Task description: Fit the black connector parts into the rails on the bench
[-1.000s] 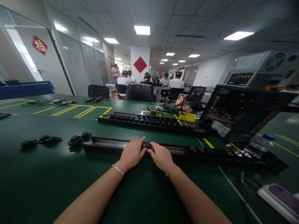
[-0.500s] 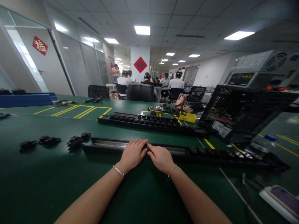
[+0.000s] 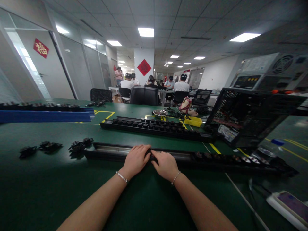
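Note:
My left hand and my right hand rest side by side on a long black rail that lies across the green table. Their fingertips meet, curled and pressed down over a small black module in the rail's channel; only a sliver of it shows between them. The rail's left stretch shows a bare metal channel. Its right stretch holds several fitted modules. Loose black modules lie on the table to the left of the rail.
A second black rail full of modules lies behind. A blue tray with black parts sits far left. An open computer case stands at right, a phone near right, a metal bowl and yellow box behind. Seated people work far back.
My fingers have closed over the small module, which showed plainly between them a second ago. The blue tray at far left has slid rightward along the table.

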Demonstrator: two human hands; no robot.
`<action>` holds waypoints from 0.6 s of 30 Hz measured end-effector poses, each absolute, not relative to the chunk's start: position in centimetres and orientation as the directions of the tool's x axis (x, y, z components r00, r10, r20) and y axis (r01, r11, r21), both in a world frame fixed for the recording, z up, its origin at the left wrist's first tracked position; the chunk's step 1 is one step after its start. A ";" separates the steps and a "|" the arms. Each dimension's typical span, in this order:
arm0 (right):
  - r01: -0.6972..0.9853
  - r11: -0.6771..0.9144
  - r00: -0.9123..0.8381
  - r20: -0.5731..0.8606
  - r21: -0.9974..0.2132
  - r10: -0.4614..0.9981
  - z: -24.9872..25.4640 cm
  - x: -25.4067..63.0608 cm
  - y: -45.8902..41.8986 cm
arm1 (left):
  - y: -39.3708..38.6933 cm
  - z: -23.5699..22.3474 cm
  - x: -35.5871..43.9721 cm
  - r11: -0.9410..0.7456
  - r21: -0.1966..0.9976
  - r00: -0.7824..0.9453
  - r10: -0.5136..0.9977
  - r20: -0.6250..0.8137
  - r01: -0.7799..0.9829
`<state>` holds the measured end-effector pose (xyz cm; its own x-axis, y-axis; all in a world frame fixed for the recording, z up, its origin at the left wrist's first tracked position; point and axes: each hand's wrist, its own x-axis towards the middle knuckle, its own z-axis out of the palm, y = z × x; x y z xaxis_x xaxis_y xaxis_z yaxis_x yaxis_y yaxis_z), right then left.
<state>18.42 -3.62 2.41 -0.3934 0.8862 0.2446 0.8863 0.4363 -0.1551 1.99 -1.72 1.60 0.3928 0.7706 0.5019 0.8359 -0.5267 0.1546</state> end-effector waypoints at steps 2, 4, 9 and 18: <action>0.894 0.418 -0.372 0.249 -0.163 0.894 2.4 18.4 -3.7 | -1.7 1.5 2.0 -0.519 0.161 0.381 0.774 0.506 0.840; 0.900 0.404 -0.358 0.250 -0.164 0.900 2.5 18.4 -3.8 | -1.6 1.5 2.1 -0.509 0.166 0.368 0.776 0.511 0.844; 0.911 0.397 -0.361 0.254 -0.110 0.898 2.6 18.5 -4.0 | -1.6 1.4 1.8 -0.461 0.187 0.305 0.789 0.533 0.867; 0.912 0.400 -0.361 0.279 -0.096 0.890 2.3 18.4 -3.9 | -1.7 1.7 1.3 -0.419 0.214 0.261 0.814 0.519 0.882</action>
